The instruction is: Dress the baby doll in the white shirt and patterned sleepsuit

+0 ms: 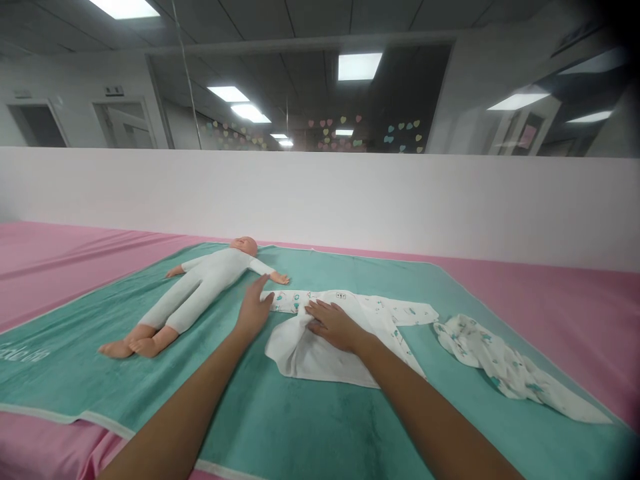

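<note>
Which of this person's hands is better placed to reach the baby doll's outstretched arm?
Probably the left hand: it is open and lies just below the doll's hand. The right hand is farther away, resting flat on the white cloth.

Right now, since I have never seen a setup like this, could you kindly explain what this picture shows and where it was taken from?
This picture comes from a camera worn on a person's head, looking forward and down, so the bare arms are the person's own. No machine appears. A baby doll in a white suit lies on a teal towel over a pink surface. Neither hand holds anything: the open right hand rests on a white cloth lying on a printed white sleepsuit, and the open left hand lies beside it. A crumpled printed garment lies further right.
</note>
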The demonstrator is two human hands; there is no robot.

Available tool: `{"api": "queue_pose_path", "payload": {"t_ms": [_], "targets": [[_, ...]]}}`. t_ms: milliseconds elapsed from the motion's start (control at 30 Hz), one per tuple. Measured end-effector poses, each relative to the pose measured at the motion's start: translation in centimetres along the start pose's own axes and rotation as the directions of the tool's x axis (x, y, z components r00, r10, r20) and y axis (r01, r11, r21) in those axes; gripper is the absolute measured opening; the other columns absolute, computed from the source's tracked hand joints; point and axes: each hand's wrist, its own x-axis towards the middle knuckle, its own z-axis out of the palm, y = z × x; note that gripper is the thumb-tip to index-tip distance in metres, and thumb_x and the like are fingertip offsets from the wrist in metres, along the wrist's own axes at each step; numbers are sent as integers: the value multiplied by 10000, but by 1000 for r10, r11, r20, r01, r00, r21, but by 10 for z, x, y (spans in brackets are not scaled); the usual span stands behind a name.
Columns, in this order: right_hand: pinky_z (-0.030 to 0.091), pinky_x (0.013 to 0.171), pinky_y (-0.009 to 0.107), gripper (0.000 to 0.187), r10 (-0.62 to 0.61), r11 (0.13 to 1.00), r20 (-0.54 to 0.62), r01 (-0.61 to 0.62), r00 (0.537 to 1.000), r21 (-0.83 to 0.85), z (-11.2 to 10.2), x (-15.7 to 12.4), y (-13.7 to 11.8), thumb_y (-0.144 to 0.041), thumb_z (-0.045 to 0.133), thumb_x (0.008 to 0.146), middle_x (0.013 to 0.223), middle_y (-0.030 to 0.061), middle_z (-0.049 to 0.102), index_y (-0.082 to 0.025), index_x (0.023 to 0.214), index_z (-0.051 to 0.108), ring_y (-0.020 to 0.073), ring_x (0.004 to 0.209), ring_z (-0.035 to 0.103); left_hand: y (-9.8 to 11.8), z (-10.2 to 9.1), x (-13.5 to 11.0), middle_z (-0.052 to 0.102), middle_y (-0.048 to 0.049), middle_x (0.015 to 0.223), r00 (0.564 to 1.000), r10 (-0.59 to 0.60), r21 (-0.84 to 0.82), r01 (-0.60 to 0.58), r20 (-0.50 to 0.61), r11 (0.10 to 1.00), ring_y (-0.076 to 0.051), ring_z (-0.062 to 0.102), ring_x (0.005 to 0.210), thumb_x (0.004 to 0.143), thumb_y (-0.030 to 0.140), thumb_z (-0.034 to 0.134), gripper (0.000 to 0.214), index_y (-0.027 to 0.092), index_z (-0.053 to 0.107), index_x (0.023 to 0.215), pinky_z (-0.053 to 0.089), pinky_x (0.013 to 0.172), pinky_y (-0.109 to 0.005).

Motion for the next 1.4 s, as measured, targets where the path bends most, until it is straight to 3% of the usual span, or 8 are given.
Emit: {"api": "queue_pose_path", "payload": {"t_ms": [100, 200, 367, 467, 767, 1000, 1100, 1400], "targets": [[127, 1102, 447, 549, 9, 1000, -1, -9, 1000, 0, 1, 1, 0, -539, 217, 892, 1468, -25, 221, -302, 1386, 248, 201, 1361, 152, 1, 10, -6, 549, -57, 1223, 982, 128, 96, -142, 136, 985, -219, 455, 1167, 804, 276, 461, 372, 190, 543, 1157, 337, 1028, -386], [133, 1100, 448, 534, 3, 1000, -14, -3, 1000, 3, 1, 1, 0, -522, 234, 895, 1463, -26, 239, -304, 1382, 258, 202, 1357, 168, 2, 13, -11, 543, -57, 1241, 949, 128, 181, -186, 288, 966, -213, 441, 1183, 824, 337, 452, 368, 204, 569, 1147, 331, 1025, -368], [151, 1097, 440, 523, -7, 1000, -44, 7, 999, 0, 2, 1, 1, -499, 275, 895, 1451, -10, 275, -289, 1374, 285, 206, 1347, 199, 11, 9, -16, 361, 16, 1415, 813, 80, 181, -223, 577, 958, -233, 235, 1334, 888, 471, 319, 416, 351, 476, 1254, 131, 1082, -496], [151, 1098, 435, 523, -5, 1000, -48, 5, 999, 1, 3, 2, 2, -485, 291, 895, 1449, 2, 279, -273, 1373, 293, 208, 1346, 203, 17, 7, -18, 323, 33, 1432, 760, 41, 182, -207, 648, 961, -240, 182, 1353, 902, 484, 277, 436, 400, 356, 1323, 11, 1054, -575], [162, 1096, 431, 500, -11, 1000, -56, 11, 998, 7, 3, 2, 2, -455, 317, 893, 1440, 0, 301, -274, 1359, 324, 206, 1341, 218, 10, 8, -18, 319, 43, 1433, 764, 6, 276, -241, 645, 930, -251, 175, 1352, 895, 511, 266, 429, 407, 406, 1288, -38, 1037, -591], [163, 1094, 432, 481, 14, 1000, -54, -13, 998, 25, 0, 0, -1, -428, 310, 897, 1440, -1, 300, -280, 1354, 333, 202, 1339, 223, -12, 7, -8, 284, -29, 1455, 852, -170, 500, -119, 495, 858, -241, 211, 1344, 885, 471, 266, 502, 258, 384, 1324, 171, 1072, -458], [169, 1091, 436, 476, 15, 1000, -56, -13, 998, 26, 0, 0, -2, -421, 313, 896, 1436, 8, 308, -276, 1349, 343, 203, 1337, 229, -15, 5, -6, 286, -91, 1449, 873, -237, 562, -50, 426, 825, -277, 202, 1342, 889, 417, 241, 505, 180, 413, 1300, 188, 1054, -493], [170, 1090, 430, 504, 108, 994, -95, -110, 990, -21, 8, 3, 5, -427, 288, 902, 1449, 68, 273, -217, 1359, 332, 218, 1345, 207, -5, 2, -8, 312, -127, 1430, 893, -305, 619, 38, 331, 784, -296, 242, 1319, 874, 286, 247, 432, 160, 475, 1219, 182, 1015, -583]]}}
